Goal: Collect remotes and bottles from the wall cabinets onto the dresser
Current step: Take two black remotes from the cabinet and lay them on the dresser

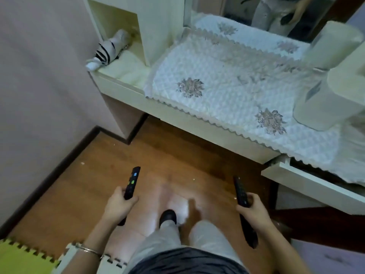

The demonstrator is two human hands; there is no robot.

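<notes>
This is a room in a home, most likely a bedroom. A cream dresser [207, 125] stands against the far wall, its tabletop covered by a white quilted cloth [227, 91] with scalloped edges and flower motifs. A mirror [266, 14] rises behind it. To the left, an open cubby [116, 30] holds a folded striped umbrella [107, 50]. A drawer [316, 186] on the right stands partly open. The wooden floor [118, 175] meets plain pink walls [39, 76], and foam puzzle mats [23, 258] lie in the near left corner.
</notes>
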